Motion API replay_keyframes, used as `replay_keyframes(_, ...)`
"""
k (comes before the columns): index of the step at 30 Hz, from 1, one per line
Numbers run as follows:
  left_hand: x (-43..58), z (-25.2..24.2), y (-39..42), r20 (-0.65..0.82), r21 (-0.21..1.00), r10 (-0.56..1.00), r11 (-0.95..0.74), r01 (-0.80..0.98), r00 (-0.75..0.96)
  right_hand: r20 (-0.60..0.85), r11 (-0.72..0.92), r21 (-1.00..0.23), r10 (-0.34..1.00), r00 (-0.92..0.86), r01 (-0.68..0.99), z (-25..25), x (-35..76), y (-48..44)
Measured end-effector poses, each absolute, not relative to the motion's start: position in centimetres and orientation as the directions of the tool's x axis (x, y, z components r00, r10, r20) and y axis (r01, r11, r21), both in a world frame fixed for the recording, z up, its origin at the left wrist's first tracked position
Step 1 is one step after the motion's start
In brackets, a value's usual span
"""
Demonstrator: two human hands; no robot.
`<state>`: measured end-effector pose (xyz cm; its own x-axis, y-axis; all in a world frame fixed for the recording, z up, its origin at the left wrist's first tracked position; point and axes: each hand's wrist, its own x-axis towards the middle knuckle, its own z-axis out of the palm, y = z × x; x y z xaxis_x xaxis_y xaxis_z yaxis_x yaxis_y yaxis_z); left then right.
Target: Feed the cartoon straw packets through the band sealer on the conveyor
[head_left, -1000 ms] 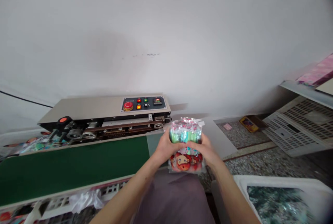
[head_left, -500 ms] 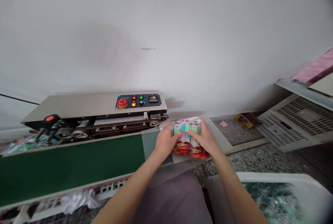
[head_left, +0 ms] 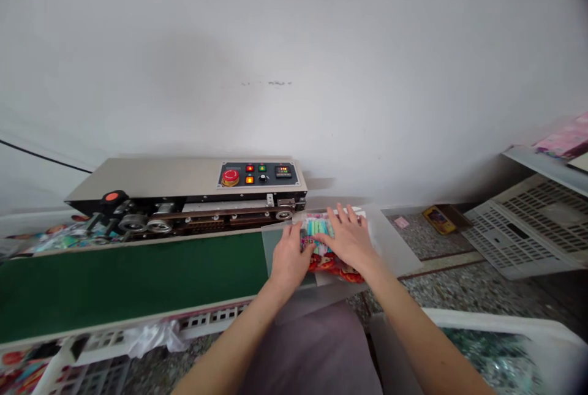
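A clear plastic bag (head_left: pixel 316 228) of small colourful packets, green and pink at the top and red below, lies flat on a translucent sheet (head_left: pixel 390 248) at the right end of a green conveyor belt (head_left: pixel 184 272). Across the bag's upper right, my right hand (head_left: pixel 346 237) rests with its fingers spread. My left hand (head_left: pixel 290 260) lies along the bag's left edge, fingers stretched forward and thumb apart, touching the bag. Behind the belt stands a band sealing machine (head_left: pixel 193 174) with a red stop button (head_left: pixel 230 177) and lit switches.
A white tub (head_left: pixel 505 321) with shiny plastic packs stands at the lower right. Beyond it leans a grey plastic crate (head_left: pixel 519 229), near a small open box (head_left: pixel 443 218). A white wall (head_left: pixel 321 76) rises behind the machine. Below the belt is a white basket (head_left: pixel 103 340).
My right hand has shifted left and its fingers have spread over the bag, which it held by the side before. My left fingers have straightened. The view has turned slightly left.
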<state>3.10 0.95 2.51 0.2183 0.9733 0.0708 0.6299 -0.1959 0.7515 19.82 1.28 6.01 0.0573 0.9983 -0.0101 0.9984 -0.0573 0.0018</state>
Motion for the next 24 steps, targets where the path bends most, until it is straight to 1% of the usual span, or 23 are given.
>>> replay_keyframes(3, 2.4, 2.7, 0.4, 0.148, 0.602, 0.961, -0.275, 0.750, 0.234, 0.029, -0.025, 0.017, 0.999, 0.025, 1.000, 6.3, 19.2, 0.3)
replay_keyframes(5, 1.8, 2.5, 0.3, 0.206, 0.501, 0.933, -0.360, 0.787, 0.295, 0.025, 0.057, 0.023, 0.998, -0.057, 0.998, 6.3, 19.2, -0.9)
replay_keyframes(8, 0.8, 1.5, 0.5, 0.252, 0.399, 0.818, -0.574, 0.715, 0.517, -0.006, 0.156, 0.041, 0.988, -0.156, 0.987, 6.0, 19.2, -2.8)
replay_keyframes(10, 0.1, 0.7, 0.7, 0.243, 0.342, 0.716, -0.695, 0.633, 0.655, 0.010, 0.145, 0.063, 0.989, -0.146, 0.987, 5.6, 19.0, -3.6)
replay_keyframes(11, -0.3, 0.3, 0.7, 0.230, 0.311, 0.682, -0.728, 0.611, 0.695, 0.029, 0.130, 0.076, 0.991, -0.133, 0.989, 5.3, 18.8, -3.8)
replay_keyframes(14, -1.0, -0.7, 0.7, 0.199, 0.216, 0.664, -0.747, 0.628, 0.721, 0.084, 0.109, 0.109, 0.989, -0.118, 0.988, 4.5, 18.1, -3.9)
replay_keyframes(17, -1.3, -1.3, 0.5, 0.217, 0.152, 0.685, -0.727, 0.669, 0.695, 0.110, 0.111, 0.116, 0.986, -0.124, 0.987, 4.0, 17.5, -3.6)
replay_keyframes(21, -1.3, -1.6, 0.3, 0.235, 0.135, 0.730, -0.678, 0.722, 0.641, 0.082, 0.109, 0.103, 0.990, -0.117, 0.989, 3.6, 17.1, -3.3)
replay_keyframes(24, -1.9, -1.2, 0.2, 0.202, 0.138, 0.770, -0.634, 0.761, 0.605, 0.060, 0.111, 0.086, 0.991, -0.117, 0.990, 3.5, 16.4, -2.9)
